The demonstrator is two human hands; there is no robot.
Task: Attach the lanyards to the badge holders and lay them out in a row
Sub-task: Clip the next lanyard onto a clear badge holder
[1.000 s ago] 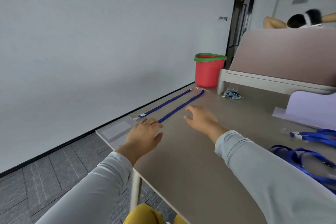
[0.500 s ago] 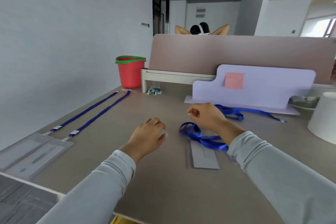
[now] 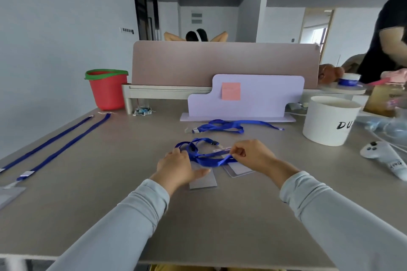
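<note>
A tangled blue lanyard [image 3: 203, 154] lies mid-table over two clear badge holders, one [image 3: 203, 181] by my left thumb and one [image 3: 239, 169] under my right hand. My right hand [image 3: 253, 156] pinches the lanyard's strap between thumb and fingers. My left hand [image 3: 177, 167] rests flat beside it, fingertips touching the lanyard's loop and thumb spread over the near holder. A second loose blue lanyard [image 3: 222, 126] lies farther back. At the far left, two lanyards [image 3: 57, 145] lie straight and parallel, clipped to badge holders [image 3: 8, 193] at the table's edge.
A lilac stand [image 3: 259, 99] with a pink note stands behind the lanyards. A white tub [image 3: 328, 121] and a white controller [image 3: 383, 154] sit at the right, a red bucket [image 3: 106, 90] at the back left. Another person [image 3: 387, 35] stands far right.
My view has swung right, from the laid-out lanyards to the table's middle. Both hands moved to the tangled lanyard, and my right hand has taken hold of its strap.
</note>
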